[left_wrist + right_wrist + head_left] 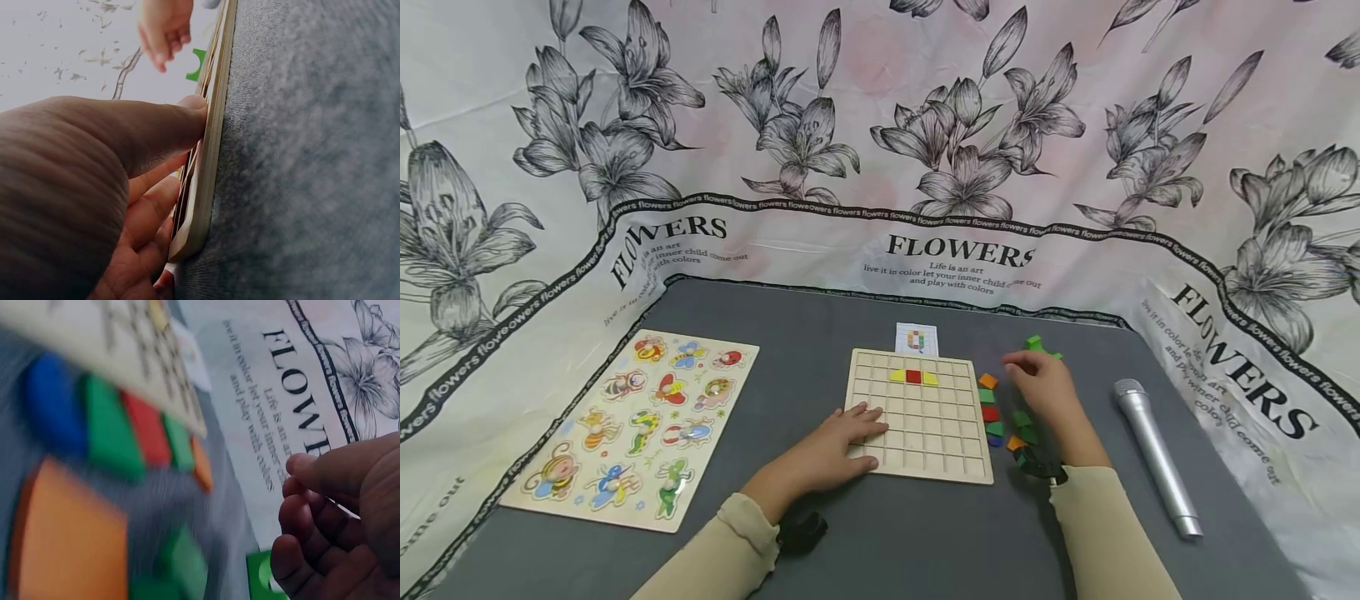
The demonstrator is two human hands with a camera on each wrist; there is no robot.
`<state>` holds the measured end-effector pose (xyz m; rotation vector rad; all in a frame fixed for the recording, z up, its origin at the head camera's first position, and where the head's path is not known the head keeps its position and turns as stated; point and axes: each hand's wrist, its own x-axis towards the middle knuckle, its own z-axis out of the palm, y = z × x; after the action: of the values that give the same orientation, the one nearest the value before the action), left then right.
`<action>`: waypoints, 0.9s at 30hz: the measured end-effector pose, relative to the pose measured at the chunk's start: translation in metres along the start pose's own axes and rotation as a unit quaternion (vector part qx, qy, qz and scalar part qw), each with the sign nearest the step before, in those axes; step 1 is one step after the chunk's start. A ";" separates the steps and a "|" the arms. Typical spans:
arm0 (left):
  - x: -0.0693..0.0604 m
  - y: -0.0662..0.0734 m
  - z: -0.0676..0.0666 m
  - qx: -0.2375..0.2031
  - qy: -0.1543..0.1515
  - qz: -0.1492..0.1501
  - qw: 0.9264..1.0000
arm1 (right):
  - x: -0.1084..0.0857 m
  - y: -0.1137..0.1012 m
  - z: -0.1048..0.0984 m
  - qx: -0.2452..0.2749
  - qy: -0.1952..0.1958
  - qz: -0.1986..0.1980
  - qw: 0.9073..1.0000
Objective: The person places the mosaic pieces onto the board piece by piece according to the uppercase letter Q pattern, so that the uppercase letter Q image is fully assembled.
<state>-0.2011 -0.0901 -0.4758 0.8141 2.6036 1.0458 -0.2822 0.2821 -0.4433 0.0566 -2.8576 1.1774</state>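
My left hand (827, 450) rests with spread fingers on the left part of the gridded wooden board (936, 477); in the left wrist view its thumb touches the board's edge (209, 169). A red square (913, 377) lies in an upper row of the grid between two yellow pieces (897, 376). Right of the board, my right hand (1045, 392) hovers with bent fingers. The right wrist view shows its thumb tip (303, 465) close to the index finger, with nothing visible between them. A green piece (257, 575) with a curved cutout appears beyond its fingers.
A patterned card (928, 335) touches the board's top edge. Orange (988, 381), green (986, 396), red (991, 413) and blue (995, 441) blocks lie along its right side. An insect puzzle (696, 492) is at left, a silver microphone (1157, 458) at right.
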 end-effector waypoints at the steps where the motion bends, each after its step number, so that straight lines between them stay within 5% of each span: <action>1: -0.001 0.001 -0.001 0.001 0.000 0.000 1.000 | -0.004 0.004 -0.004 -0.010 -0.003 0.001 1.000; 17: -0.002 -0.001 0.000 -0.001 0.003 0.002 1.000 | -0.048 0.037 -0.019 -0.085 -0.066 -0.015 0.994; 27: -0.001 -0.002 0.001 -0.003 0.000 0.001 1.000 | -0.051 0.032 -0.009 -0.102 -0.047 0.016 0.994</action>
<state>-0.2008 -0.0920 -0.4778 0.8163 2.5991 1.0538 -0.2328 0.3121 -0.4622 0.0601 -3.0545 0.9036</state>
